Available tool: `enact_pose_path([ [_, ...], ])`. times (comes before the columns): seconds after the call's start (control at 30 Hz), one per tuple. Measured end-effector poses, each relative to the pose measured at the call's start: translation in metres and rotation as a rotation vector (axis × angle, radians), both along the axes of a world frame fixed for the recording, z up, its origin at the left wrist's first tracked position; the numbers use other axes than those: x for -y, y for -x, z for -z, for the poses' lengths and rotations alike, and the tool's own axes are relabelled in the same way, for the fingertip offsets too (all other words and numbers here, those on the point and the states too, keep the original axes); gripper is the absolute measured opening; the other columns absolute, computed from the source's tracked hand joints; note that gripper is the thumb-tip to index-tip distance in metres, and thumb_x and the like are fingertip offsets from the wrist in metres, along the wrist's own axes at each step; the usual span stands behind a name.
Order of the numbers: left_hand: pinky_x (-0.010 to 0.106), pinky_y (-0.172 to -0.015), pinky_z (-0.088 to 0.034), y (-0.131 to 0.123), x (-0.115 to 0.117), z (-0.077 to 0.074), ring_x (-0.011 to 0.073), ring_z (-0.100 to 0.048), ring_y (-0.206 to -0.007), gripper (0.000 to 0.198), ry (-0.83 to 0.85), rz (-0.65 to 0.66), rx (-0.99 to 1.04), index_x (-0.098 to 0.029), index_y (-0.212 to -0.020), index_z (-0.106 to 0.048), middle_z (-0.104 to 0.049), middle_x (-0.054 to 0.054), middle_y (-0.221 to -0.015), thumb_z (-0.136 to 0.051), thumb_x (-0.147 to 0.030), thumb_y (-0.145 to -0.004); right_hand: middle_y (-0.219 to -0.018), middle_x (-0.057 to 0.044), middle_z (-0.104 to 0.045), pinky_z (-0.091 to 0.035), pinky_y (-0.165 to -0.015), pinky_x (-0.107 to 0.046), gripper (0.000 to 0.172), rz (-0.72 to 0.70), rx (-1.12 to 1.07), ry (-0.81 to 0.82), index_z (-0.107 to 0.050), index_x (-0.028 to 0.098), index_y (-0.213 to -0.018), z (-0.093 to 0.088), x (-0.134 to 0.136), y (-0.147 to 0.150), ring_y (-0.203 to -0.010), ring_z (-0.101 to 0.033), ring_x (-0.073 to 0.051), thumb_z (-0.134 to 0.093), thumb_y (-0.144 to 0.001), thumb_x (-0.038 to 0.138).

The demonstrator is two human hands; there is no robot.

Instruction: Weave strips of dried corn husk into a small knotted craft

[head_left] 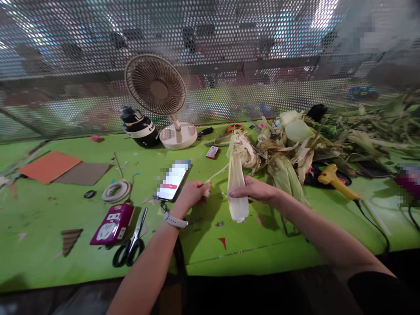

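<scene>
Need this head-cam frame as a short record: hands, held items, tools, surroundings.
left: left hand pinching a thin pale strip
right: right hand gripping a pale husk piece
surface: green table
material: heap of husks, beyond right hand
tools: black-handled scissors, left side; yellow glue gun, right side
near_left_hand: phone, screen lit
back: fan, dark bottle beside it
strip_joined_to_husk: cannot tell

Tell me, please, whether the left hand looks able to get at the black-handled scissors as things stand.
Probably yes: nothing covers the scissors beside the left forearm, though the left hand seems to pinch a thin pale strip it may need to release first.
</scene>
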State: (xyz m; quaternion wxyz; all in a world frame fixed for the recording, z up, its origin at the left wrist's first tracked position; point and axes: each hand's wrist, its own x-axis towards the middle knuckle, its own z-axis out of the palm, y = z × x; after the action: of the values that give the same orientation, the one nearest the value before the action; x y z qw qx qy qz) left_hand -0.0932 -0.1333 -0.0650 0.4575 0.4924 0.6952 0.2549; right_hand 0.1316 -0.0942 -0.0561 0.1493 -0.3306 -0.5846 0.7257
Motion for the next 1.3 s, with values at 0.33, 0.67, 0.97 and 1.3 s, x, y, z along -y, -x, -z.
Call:
enact_pose_path([
  [0.33, 0.024, -0.056, -0.041, -0.016, 0.019, -0.027, 0.0154, -0.059, -0.066, 0.043, -0.382, 0.129, 0.05, -0.016, -0.093, -0.066, -0.066, 0.003, -0.072, -0.052, -0.055, -0.08, -0.062, -0.001, -0.062, -0.038, -0.039, -0.016, 0.022, -0.102, 0.072, 0.051, -0.064, 0.01, -0.075, 0.001, 0.004, 0.006, -0.047, -0.054, -0.007, -0.069, -0.07, 0.031],
  [0.67, 0.022, -0.055, -0.043, -0.031, 0.019, -0.009, 0.0115, -0.054, -0.061, 0.03, -0.32, 0.093, 0.324, -0.014, -0.078, -0.066, -0.065, 0.001, -0.07, -0.067, -0.044, -0.074, -0.071, 0.0, -0.062, -0.045, -0.046, -0.016, 0.025, -0.114, 0.021, -0.11, -0.065, 0.01, -0.083, -0.007, 0.004, 0.008, -0.052, -0.052, -0.005, -0.068, -0.075, 0.035],
  [0.97, 0.022, -0.054, -0.048, -0.026, 0.02, -0.017, 0.0122, -0.06, -0.062, 0.033, -0.108, 0.19, 0.439, -0.015, -0.083, -0.065, -0.066, 0.003, -0.074, -0.068, -0.046, -0.072, -0.067, 0.0, -0.06, -0.041, -0.042, -0.017, 0.03, 0.026, -0.033, -0.156, -0.063, 0.01, -0.08, -0.008, 0.001, 0.004, -0.05, -0.051, -0.006, -0.069, -0.074, 0.039],
  [1.3, 0.029, -0.063, -0.051, -0.025, 0.021, -0.014, 0.0147, -0.059, -0.067, 0.044, -0.156, 0.319, 0.322, -0.015, -0.095, -0.061, -0.066, 0.006, -0.085, -0.056, -0.055, -0.078, -0.068, -0.002, -0.061, -0.044, -0.045, -0.019, 0.035, -0.062, 0.048, -0.227, -0.062, 0.01, -0.08, -0.008, 0.004, 0.008, -0.052, -0.053, -0.007, -0.065, -0.076, 0.045],
])
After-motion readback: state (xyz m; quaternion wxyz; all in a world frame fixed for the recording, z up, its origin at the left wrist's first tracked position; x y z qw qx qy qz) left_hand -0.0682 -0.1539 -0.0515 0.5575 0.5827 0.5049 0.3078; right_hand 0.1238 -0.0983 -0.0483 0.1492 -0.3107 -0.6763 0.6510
